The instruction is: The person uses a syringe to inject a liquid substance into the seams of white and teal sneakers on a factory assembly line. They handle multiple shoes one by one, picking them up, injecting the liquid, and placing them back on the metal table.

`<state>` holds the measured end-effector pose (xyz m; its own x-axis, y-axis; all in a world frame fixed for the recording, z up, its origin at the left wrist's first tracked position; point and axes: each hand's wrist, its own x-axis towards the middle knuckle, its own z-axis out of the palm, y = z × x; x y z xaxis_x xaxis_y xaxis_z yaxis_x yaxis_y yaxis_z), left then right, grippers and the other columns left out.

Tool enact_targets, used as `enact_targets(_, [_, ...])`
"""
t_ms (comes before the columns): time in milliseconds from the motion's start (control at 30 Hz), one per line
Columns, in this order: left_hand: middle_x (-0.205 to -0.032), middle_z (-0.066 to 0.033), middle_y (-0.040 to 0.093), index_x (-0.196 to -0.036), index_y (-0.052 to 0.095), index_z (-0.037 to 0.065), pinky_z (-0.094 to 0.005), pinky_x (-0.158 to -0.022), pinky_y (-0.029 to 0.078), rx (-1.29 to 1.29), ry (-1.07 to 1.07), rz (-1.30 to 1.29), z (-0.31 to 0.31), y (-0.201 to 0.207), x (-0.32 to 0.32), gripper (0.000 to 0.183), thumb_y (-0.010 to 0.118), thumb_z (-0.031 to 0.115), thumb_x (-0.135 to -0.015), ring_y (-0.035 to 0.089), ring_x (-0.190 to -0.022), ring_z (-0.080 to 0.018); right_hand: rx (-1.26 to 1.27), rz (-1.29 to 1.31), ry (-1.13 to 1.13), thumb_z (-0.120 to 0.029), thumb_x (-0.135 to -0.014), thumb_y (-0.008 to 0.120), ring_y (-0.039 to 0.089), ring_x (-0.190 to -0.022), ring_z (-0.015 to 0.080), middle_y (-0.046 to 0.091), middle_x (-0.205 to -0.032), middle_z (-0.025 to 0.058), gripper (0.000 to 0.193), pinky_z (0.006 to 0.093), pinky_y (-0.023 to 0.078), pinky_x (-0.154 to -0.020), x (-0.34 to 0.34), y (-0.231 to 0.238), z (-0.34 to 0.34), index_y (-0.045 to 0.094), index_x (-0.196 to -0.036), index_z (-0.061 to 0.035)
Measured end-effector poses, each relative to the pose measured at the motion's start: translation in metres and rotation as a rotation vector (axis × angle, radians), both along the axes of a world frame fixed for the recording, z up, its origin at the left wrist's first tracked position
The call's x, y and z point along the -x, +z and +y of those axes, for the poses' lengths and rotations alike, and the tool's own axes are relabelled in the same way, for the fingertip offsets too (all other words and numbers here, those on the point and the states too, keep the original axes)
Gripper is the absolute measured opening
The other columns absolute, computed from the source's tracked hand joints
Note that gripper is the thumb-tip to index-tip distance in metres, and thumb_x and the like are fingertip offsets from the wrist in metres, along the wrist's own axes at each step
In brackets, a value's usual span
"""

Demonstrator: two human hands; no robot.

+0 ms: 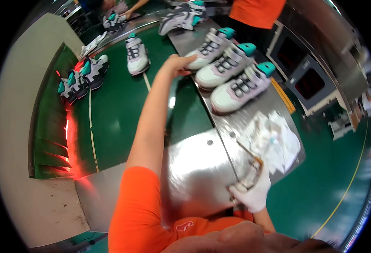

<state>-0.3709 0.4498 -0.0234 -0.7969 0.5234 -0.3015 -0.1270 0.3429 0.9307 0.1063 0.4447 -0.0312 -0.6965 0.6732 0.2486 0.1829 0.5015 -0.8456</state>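
Observation:
My left hand (178,64) reaches far forward and grips the toe of a white and grey sneaker with a teal heel (208,47) on the steel shelf (274,101). Two more such sneakers (225,65) (242,86) lie beside it in a row. My right hand (253,189), in a white glove, is closed on a thin brush-like tool (249,152) and a small dirty container at the near edge of the steel worktop (198,168). A crumpled white cloth (274,139) lies just beyond that hand.
A green conveyor belt (118,109) runs to the left, carrying a single sneaker (137,55) and a pair (84,76). More sneakers (181,17) lie at the far end. Other people in orange work there, one hand (128,14) on a shoe. Grey cabinets (307,76) stand right.

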Motion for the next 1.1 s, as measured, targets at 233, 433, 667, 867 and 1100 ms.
enact_targets(233, [-0.07,-0.0008,0.053,-0.089,0.059,0.006,-0.0214,-0.043,0.046,-0.183,0.188,-0.329,-0.102,0.014,-0.048,0.035,0.078,0.035,-0.082,0.051,-0.052,-0.0104,0.075,-0.058,0.167,-0.02,-0.054,0.086,0.061,-0.108,0.0338,0.059,-0.118,0.0187,0.097,0.039,0.049,-0.093,-0.035,0.016,0.004,0.041,-0.138,-0.002])
enact_targets(433, [-0.08,-0.0024,0.062,-0.105,0.064,0.004,-0.02,-0.05,0.048,-0.026,0.297,-0.173,-0.289,0.083,-0.222,0.032,0.068,0.033,-0.091,0.057,-0.061,-0.0093,-0.163,0.012,0.147,-0.016,-0.059,0.079,0.061,-0.104,0.0357,0.056,-0.119,0.0188,0.088,0.0391,0.051,-0.088,-0.066,0.031,0.002,0.041,-0.137,-0.0028])
enact_targets(667, [-0.098,-0.0065,0.067,-0.115,0.061,0.002,-0.024,-0.073,0.058,-0.208,0.571,-0.398,-0.344,0.075,-0.383,0.039,0.067,0.033,-0.093,0.067,-0.083,-0.0164,-0.905,0.113,-0.072,-0.003,-0.074,0.064,0.058,-0.081,0.0377,0.051,-0.117,0.0231,0.064,0.043,0.05,-0.07,-0.007,-0.019,0.023,0.046,-0.135,-0.0069])
enact_targets(867, [-0.102,-0.013,0.066,-0.111,0.059,-0.002,-0.0307,-0.087,0.058,-0.375,0.541,-0.725,-0.288,0.028,-0.447,0.033,0.061,0.028,-0.098,0.068,-0.093,-0.0219,-1.19,0.163,0.212,-0.003,-0.074,0.064,0.054,-0.067,0.0252,0.053,-0.107,0.0183,0.05,0.0388,0.046,-0.059,-0.036,0.003,-0.009,0.054,-0.123,-0.0044])
enact_targets(1100, [-0.103,-0.0111,0.068,-0.122,0.062,0.001,-0.0334,-0.084,0.055,-0.304,-0.534,-0.291,-0.206,0.071,-0.455,0.03,0.056,0.02,-0.099,0.068,-0.096,-0.0253,-0.439,-0.018,0.288,-0.016,-0.058,0.082,0.061,-0.096,0.0316,0.057,-0.109,0.0169,0.09,0.0379,0.053,-0.078,-0.082,0.025,0.007,0.04,-0.136,-0.0047])
